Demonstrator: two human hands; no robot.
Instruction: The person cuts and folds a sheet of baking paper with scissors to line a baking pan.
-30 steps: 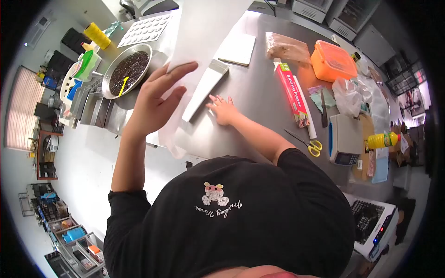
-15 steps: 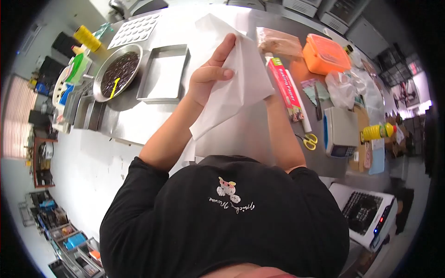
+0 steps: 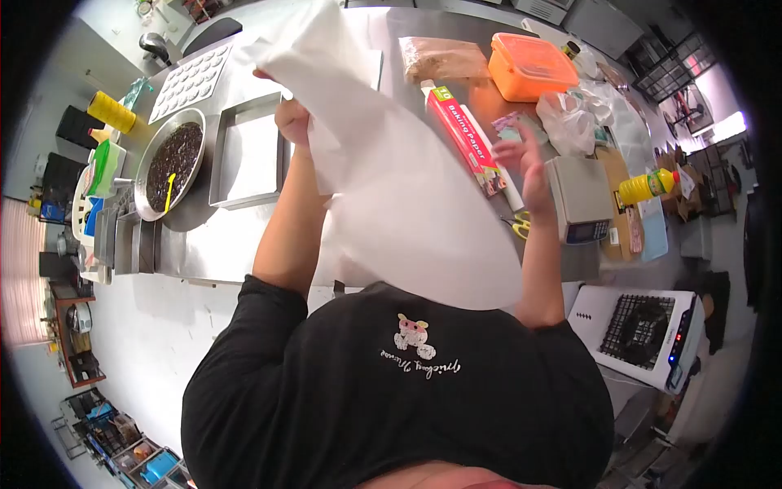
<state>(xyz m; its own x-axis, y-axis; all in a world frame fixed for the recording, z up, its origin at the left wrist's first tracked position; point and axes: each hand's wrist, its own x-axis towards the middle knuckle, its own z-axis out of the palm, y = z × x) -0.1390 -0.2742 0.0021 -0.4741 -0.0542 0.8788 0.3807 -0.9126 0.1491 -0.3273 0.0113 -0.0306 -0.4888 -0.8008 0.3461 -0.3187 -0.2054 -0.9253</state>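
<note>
My left hand point(image 3: 293, 124) is closed on a large white sheet of baking paper point(image 3: 415, 187), raised beside a rectangular metal pan point(image 3: 289, 159). The sheet spreads from above that hand down to my shirt front, hiding part of the table. My right hand point(image 3: 528, 167) is off the paper, fingers apart and slightly blurred. It hovers near the red baking paper box point(image 3: 464, 134) and the white roll beside it. Scissors with yellow handles point(image 3: 520, 224) lie just below my right hand. A kitchen scale point(image 3: 577, 191) stands to its right.
A metal bowl of dark mixture point(image 3: 195, 159) with a yellow spatula point(image 3: 169, 194) is on the left, near loaf pans point(image 3: 134, 243). A white tray point(image 3: 191, 81) lies behind. An orange container point(image 3: 529, 69), plastic bag point(image 3: 566, 122) and yellow bottle point(image 3: 648, 187) are on the right.
The baking paper has opened from a folded bundle into a wide sheet. My left hand has moved left with it; my right hand has come out from behind it toward the right.
</note>
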